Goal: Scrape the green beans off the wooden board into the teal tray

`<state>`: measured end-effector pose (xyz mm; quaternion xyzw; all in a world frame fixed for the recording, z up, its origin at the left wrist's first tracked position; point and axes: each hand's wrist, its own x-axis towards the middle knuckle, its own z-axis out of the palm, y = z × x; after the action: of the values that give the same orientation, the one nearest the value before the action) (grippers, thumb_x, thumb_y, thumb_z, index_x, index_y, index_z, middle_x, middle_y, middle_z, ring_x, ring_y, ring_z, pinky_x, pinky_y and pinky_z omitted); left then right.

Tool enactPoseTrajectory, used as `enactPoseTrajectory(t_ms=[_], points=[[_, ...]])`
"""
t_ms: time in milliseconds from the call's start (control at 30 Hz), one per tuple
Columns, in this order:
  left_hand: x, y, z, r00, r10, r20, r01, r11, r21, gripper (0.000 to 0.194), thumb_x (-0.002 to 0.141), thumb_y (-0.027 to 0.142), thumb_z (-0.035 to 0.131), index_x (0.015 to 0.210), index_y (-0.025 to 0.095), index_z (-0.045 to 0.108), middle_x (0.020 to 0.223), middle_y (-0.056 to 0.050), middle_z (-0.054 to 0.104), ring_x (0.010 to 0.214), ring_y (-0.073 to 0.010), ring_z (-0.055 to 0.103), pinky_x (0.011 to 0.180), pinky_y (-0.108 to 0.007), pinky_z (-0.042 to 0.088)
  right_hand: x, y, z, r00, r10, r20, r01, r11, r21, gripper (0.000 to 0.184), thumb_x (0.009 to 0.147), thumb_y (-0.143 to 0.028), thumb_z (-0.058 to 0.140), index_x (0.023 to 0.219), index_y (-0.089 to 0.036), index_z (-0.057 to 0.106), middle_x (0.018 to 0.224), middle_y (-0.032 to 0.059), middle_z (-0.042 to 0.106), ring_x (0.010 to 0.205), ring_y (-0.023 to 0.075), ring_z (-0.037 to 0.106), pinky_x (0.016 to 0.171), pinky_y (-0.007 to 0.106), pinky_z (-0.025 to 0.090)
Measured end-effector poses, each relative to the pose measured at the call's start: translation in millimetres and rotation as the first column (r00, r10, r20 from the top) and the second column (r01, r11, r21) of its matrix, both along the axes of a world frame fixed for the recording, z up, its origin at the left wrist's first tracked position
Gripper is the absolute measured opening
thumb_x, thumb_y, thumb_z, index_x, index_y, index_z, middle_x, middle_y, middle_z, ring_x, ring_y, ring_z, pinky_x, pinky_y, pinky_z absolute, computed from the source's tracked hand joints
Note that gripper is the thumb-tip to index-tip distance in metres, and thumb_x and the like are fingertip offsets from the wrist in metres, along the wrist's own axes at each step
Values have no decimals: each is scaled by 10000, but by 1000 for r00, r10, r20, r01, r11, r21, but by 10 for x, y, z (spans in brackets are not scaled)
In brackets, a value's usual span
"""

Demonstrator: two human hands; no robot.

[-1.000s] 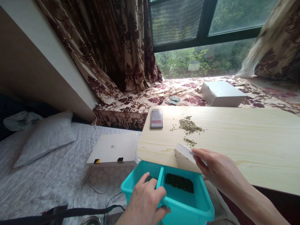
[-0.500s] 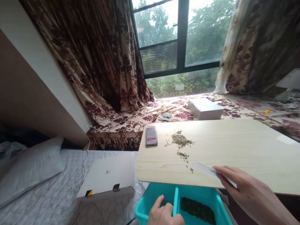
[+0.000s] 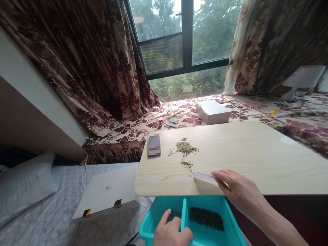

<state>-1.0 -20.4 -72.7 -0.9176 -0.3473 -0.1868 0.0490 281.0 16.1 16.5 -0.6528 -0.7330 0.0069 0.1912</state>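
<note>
My right hand (image 3: pixel 235 186) pinches a thin white card (image 3: pixel 203 176), tilted with its lower edge on the pale wooden tabletop (image 3: pixel 243 147). The card's left end touches a few stray grains at the tail of a scatter of small greenish-brown dried grains (image 3: pixel 186 148). Below the table edge is a teal two-compartment bin (image 3: pixel 232 220). My left hand (image 3: pixel 171 232) grips it around the divider (image 3: pixel 183 212), index finger raised over the left compartment. Dark green grains (image 3: pixel 206 218) lie in the right compartment, and some show in the left, partly hidden by my fingers.
A small blurred packet (image 3: pixel 154 146) lies at the table's left end. Behind the table, a white box (image 3: pixel 214 112) and a folded grey cloth (image 3: pixel 173 122) rest on the flowered window seat. A flat white carton (image 3: pixel 107 189) lies on the quilted bed at left.
The view has shifted, so the table and bin appear further left. My right hand has brought the card closer to the stray grains. My left hand stays at the bin.
</note>
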Motion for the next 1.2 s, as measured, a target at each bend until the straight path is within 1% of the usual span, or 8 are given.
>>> enactPoseTrajectory(t_ms=[233, 400, 567, 700, 867, 1000, 1067, 1200], points=[[-57, -19, 127, 1000, -11, -12, 10, 992, -124, 68, 850, 249, 645, 817, 260, 586, 676, 41, 503, 553, -151, 546, 1029, -421, 532, 24, -1, 26, 998, 48, 33, -50, 996, 78, 337, 921, -259, 437, 925, -292, 772, 823, 11, 797, 736, 207, 737, 563, 293, 497], [-43, -1, 251, 1000, -17, 17, 21, 969, -248, 227, 839, 437, 723, 821, 257, 586, 719, 33, 537, 598, -162, 585, 1023, -441, 533, 71, -42, 34, 998, 9, 63, -17, 992, 122, 324, 902, -240, 454, 881, -296, 773, 794, 9, 793, 683, 205, 727, 508, 295, 471], [-13, 14, 266, 999, -44, 2, 43, 969, -242, 117, 881, 365, 665, 865, 263, 609, 730, 29, 556, 620, -163, 596, 1041, -421, 515, 83, -42, 11, 1000, 25, 17, -26, 993, 117, 315, 923, -263, 462, 924, -291, 775, 837, 5, 803, 705, 194, 743, 543, 285, 514], [-18, 15, 247, 999, -48, -13, 43, 971, -236, 117, 886, 374, 643, 867, 266, 603, 722, 32, 540, 602, -163, 574, 1048, -426, 508, 82, -17, -45, 999, 34, 15, -35, 995, 92, 320, 912, -249, 461, 936, -288, 778, 833, 6, 805, 708, 198, 745, 540, 288, 520], [14, -12, 89, 999, -21, 46, 29, 981, -190, 214, 869, 459, 677, 817, 268, 595, 699, 42, 520, 574, -160, 541, 1021, -429, 519, 106, 7, -51, 1000, -22, 18, 20, 994, 111, 319, 924, -279, 462, 938, -302, 780, 857, 11, 808, 733, 211, 748, 542, 295, 516], [111, -49, -200, 982, 81, 173, -67, 994, -87, 435, 698, 636, 766, 664, 260, 550, 621, 54, 457, 512, -160, 469, 923, -490, 557, 22, 59, -36, 1000, 26, 5, -26, 993, 112, 329, 932, -270, 444, 956, -290, 772, 846, 11, 805, 732, 202, 743, 545, 288, 512], [142, -61, -302, 974, 112, 199, -99, 992, -72, 470, 631, 656, 794, 635, 259, 541, 611, 56, 442, 505, -158, 446, 919, -509, 552, -35, 91, -32, 999, 49, 4, -50, 993, 105, 335, 932, -259, 435, 950, -283, 769, 840, 11, 803, 727, 196, 737, 543, 285, 505], [115, -64, -299, 966, 115, 230, -103, 993, -65, 445, 662, 642, 777, 647, 260, 549, 624, 59, 439, 512, -155, 439, 931, -491, 544, -100, 122, -24, 996, 84, -5, -83, 993, 88, 333, 930, -248, 432, 922, -289, 762, 816, 9, 794, 711, 184, 723, 522, 271, 474]])
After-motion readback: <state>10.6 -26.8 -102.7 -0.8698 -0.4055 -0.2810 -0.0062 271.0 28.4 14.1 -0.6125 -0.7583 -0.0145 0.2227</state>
